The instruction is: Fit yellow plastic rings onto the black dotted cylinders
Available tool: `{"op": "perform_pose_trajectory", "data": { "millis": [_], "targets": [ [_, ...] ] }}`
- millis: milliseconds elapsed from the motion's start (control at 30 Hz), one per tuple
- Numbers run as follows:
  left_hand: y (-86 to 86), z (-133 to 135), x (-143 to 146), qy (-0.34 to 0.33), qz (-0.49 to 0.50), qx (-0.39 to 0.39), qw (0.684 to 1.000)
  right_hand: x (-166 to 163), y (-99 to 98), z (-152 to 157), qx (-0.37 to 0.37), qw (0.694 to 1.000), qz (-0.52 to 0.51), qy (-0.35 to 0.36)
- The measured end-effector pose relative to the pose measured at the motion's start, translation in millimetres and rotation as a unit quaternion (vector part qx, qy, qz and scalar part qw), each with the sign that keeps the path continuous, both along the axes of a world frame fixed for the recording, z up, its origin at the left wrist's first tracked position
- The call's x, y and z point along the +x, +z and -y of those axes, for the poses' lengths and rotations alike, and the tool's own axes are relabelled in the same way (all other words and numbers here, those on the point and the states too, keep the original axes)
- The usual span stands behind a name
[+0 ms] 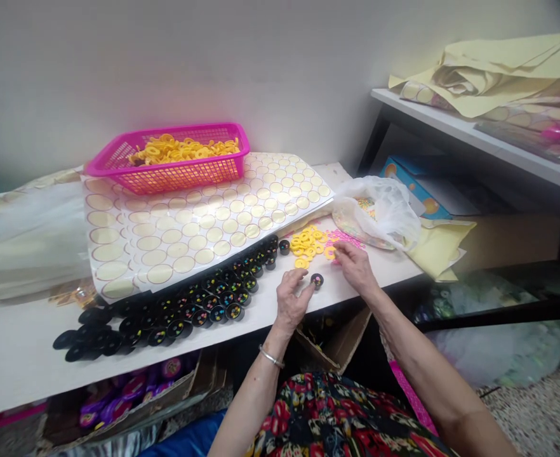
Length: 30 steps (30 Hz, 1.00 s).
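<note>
My left hand (292,299) rests over the front edge of the white table, fingers curved and apart from the thumb. Just beyond its thumb stands a small black cup (317,280) with pink and other coloured bits inside; whether the thumb touches it I cannot tell. The fingertips of my right hand (355,265) pinch a yellow ring (330,252) at its edge. A loose pile of yellow rings (306,241) lies beyond my hands, with small pink beads (346,238) scattered beside it. To the left, rows of black cups (199,304) hold coloured bits.
A pink basket (166,180) of yellow rings sits on sticker sheets (204,222) with round labels. A white plastic bag (380,206) of small beads lies at the right. Under the table are cardboard boxes (351,343); a raised shelf (451,127) holds papers.
</note>
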<state>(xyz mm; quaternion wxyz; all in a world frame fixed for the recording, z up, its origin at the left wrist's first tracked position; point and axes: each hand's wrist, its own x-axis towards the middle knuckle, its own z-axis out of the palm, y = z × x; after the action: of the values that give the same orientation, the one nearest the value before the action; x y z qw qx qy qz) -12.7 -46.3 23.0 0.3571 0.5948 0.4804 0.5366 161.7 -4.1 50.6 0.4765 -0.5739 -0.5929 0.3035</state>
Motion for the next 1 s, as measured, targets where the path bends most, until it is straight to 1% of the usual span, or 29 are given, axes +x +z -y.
{"op": "perform_pose_trajectory", "data": {
  "millis": [67, 100, 133, 200, 267, 367, 433, 500, 567, 633, 733, 867, 1000],
  "targets": [
    [9.3, 10.4, 0.8, 0.029, 0.076, -0.061, 0.995, -2.0, 5.5, 21.5, -0.064, 0.992, -0.102, 0.047],
    [14.4, 15.6, 1.7, 0.027, 0.116, -0.107, 0.987, -4.2, 7.1, 32.8, -0.092, 0.984, -0.133, 0.071],
    [19.6, 20.2, 2.7, 0.011, 0.151, -0.155, 0.976, -6.9, 8.0, 43.6, -0.117, 0.977, -0.153, 0.093],
    [29.8, 26.5, 4.9, -0.045, 0.201, -0.241, 0.948, -13.3, 8.6, 61.4, -0.150, 0.966, -0.171, 0.120],
    [38.0, 28.0, 6.5, -0.080, 0.231, -0.295, 0.924, -19.0, 9.3, 71.8, -0.157, 0.963, -0.173, 0.131],
    [44.1, 22.2, 7.7, -0.067, 0.261, -0.330, 0.905, -23.6, 13.1, 73.6, -0.129, 0.966, -0.147, 0.166],
    [44.5, 15.5, 8.5, -0.059, 0.256, -0.329, 0.907, -24.1, 16.3, 68.7, -0.091, 0.975, -0.087, 0.181],
    [42.9, 8.5, 10.0, -0.056, 0.236, -0.311, 0.919, -23.6, 17.3, 61.9, -0.040, 0.984, -0.008, 0.171],
    [39.7, 2.2, 11.9, -0.047, 0.211, -0.284, 0.934, -22.9, 14.9, 55.1, 0.001, 0.986, 0.046, 0.161],
    [35.0, -2.8, 13.9, -0.025, 0.183, -0.256, 0.949, -22.6, 9.5, 49.5, 0.023, 0.987, 0.060, 0.150],
    [26.1, -7.9, 15.9, 0.008, 0.124, -0.229, 0.965, -22.6, -0.2, 43.9, 0.031, 0.989, 0.056, 0.136],
    [15.9, -10.7, 17.2, 0.010, 0.062, -0.210, 0.976, -21.5, -8.7, 41.0, 0.037, 0.989, 0.051, 0.137],
    [12.3, -11.6, 17.8, 0.024, 0.009, -0.192, 0.981, -19.3, -11.2, 40.3, 0.037, 0.988, 0.058, 0.139]
  ]
}}
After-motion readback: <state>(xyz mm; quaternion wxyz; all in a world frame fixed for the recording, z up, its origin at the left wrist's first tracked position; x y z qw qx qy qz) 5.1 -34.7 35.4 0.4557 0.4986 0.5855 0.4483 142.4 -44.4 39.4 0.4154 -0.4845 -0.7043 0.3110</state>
